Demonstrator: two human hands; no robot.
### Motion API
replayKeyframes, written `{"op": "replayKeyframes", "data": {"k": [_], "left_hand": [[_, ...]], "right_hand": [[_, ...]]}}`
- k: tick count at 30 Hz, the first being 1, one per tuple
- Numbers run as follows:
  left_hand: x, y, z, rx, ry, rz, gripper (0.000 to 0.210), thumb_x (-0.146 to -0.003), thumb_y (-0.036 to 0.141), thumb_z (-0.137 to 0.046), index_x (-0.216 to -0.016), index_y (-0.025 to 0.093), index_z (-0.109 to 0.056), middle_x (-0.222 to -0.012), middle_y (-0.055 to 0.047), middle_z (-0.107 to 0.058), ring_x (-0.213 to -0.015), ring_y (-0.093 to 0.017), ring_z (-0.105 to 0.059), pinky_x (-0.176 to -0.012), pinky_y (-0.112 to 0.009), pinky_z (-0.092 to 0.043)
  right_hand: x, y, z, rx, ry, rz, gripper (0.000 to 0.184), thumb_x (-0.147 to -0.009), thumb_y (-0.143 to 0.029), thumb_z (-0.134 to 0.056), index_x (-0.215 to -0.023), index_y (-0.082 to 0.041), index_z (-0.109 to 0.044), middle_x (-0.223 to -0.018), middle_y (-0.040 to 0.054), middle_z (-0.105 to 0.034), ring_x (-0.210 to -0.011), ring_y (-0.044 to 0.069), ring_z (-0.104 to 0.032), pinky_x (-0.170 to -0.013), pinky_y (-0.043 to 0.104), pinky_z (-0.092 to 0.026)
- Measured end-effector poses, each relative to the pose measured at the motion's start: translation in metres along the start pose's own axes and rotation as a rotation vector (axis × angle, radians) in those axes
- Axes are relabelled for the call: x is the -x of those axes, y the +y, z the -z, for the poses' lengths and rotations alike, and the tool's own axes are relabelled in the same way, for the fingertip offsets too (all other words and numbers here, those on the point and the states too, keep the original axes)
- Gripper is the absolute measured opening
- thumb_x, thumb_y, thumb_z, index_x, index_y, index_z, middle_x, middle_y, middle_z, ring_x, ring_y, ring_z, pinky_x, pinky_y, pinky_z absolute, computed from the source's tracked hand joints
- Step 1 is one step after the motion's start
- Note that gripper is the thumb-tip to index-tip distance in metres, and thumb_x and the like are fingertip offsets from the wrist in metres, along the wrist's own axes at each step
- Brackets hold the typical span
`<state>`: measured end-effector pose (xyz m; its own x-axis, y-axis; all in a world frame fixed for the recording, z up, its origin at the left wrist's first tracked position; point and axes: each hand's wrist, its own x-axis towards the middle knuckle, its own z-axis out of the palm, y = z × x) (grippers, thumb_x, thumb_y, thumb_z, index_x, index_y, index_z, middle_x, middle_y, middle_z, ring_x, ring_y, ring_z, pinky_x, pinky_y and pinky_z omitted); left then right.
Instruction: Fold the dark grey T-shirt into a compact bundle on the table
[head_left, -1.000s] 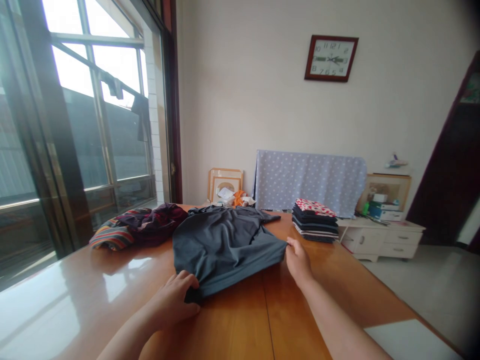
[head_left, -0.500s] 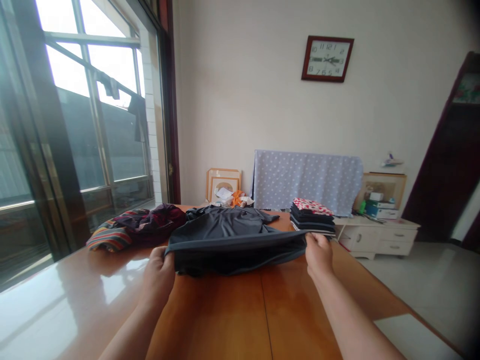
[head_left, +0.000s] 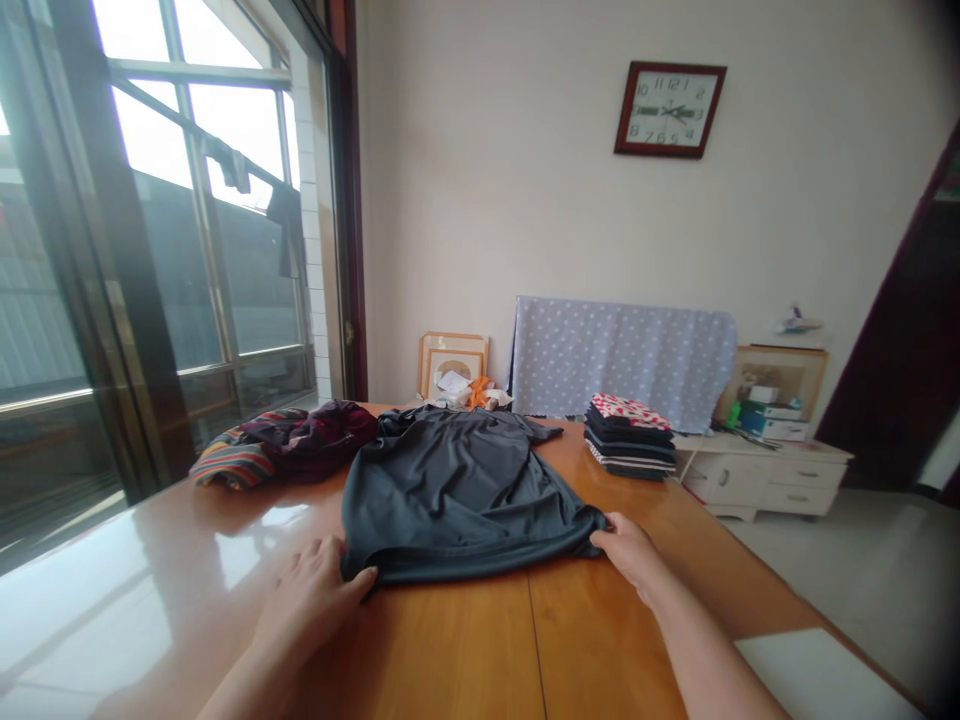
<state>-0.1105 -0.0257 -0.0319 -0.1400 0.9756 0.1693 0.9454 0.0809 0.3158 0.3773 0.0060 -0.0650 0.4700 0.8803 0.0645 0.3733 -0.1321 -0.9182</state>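
A dark grey T-shirt [head_left: 457, 490] lies spread on the wooden table, its hem towards me and its sleeves at the far end. My right hand [head_left: 630, 552] pinches the hem's right corner between thumb and fingers. At the left corner, my left hand [head_left: 315, 595] rests with its fingers apart beside the cloth and its thumb touching the hem. Some creases run across the shirt's front.
A crumpled heap of striped and dark purple clothes [head_left: 292, 445] lies left of the shirt. To its right stands a stack of folded clothes [head_left: 630, 440]. Behind the table are a polka-dot cloth [head_left: 622, 360] and a white cabinet [head_left: 780, 480]. Glass windows are at left.
The shirt's hem has come down from being held up and stretched onto the table. Both hands have lowered towards me, and my left fingers have loosened from the hem.
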Motion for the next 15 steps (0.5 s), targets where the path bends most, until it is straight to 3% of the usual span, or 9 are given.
{"op": "replayKeyframes", "data": {"k": [3,5,8,11,13,15], "left_hand": [[0.005,0.004,0.002,-0.024,0.011,-0.015,0.032,-0.077,0.050,-0.054,-0.090,0.022,-0.062,-0.112,-0.015,-0.064,-0.113,-0.040,-0.056,-0.091,-0.054,-0.042],[0.002,0.006,0.002,0.088,0.022,-0.021,0.021,-0.077,0.041,-0.054,-0.079,0.022,-0.061,-0.099,-0.012,-0.067,-0.104,-0.038,-0.060,-0.088,-0.052,-0.044],[-0.009,0.010,0.004,0.629,0.095,0.082,0.019,-0.078,0.039,-0.054,-0.082,0.022,-0.061,-0.081,-0.006,-0.066,-0.086,-0.028,-0.065,-0.078,-0.042,-0.050],[-0.021,0.016,0.009,1.259,0.268,0.288,0.026,-0.077,0.036,-0.058,-0.099,0.023,-0.057,-0.084,-0.002,-0.065,-0.076,-0.018,-0.066,-0.073,-0.033,-0.053],[-0.025,0.021,0.014,1.475,0.340,0.362,0.029,-0.077,0.033,-0.058,-0.104,0.024,-0.054,-0.086,0.000,-0.063,-0.072,-0.015,-0.064,-0.070,-0.030,-0.053],[-0.025,0.024,0.017,1.481,0.409,0.372,0.028,-0.080,0.034,-0.056,-0.106,0.024,-0.056,-0.082,0.002,-0.060,-0.065,-0.012,-0.058,-0.062,-0.026,-0.049]], "right_hand": [[0.003,-0.002,0.002,0.220,0.001,0.052,0.011,-0.057,-0.028,-0.065,-0.057,-0.023,-0.056,-0.054,-0.0028,-0.060,-0.063,0.020,-0.059,-0.063,0.029,-0.042],[0.005,-0.005,0.002,0.188,0.033,0.049,0.012,-0.060,-0.032,-0.064,-0.060,-0.023,-0.056,-0.055,-0.0032,-0.060,-0.064,0.020,-0.059,-0.063,0.029,-0.042],[0.007,-0.015,0.003,-0.136,0.138,0.025,0.022,-0.063,-0.039,-0.065,-0.078,-0.023,-0.061,-0.069,-0.0015,-0.066,-0.073,0.021,-0.063,-0.065,0.029,-0.047],[0.009,-0.029,0.007,-0.572,0.220,0.023,0.034,-0.063,-0.039,-0.068,-0.092,-0.024,-0.059,-0.079,-0.0018,-0.068,-0.076,0.020,-0.066,-0.065,0.029,-0.052],[0.011,-0.036,0.010,-0.737,0.235,0.029,0.038,-0.061,-0.038,-0.070,-0.095,-0.025,-0.058,-0.079,-0.0028,-0.067,-0.073,0.019,-0.066,-0.063,0.029,-0.053],[0.016,-0.038,0.013,-0.738,0.281,0.031,0.039,-0.061,-0.037,-0.070,-0.097,-0.024,-0.060,-0.076,-0.0024,-0.067,-0.070,0.018,-0.066,-0.059,0.027,-0.052]]}}
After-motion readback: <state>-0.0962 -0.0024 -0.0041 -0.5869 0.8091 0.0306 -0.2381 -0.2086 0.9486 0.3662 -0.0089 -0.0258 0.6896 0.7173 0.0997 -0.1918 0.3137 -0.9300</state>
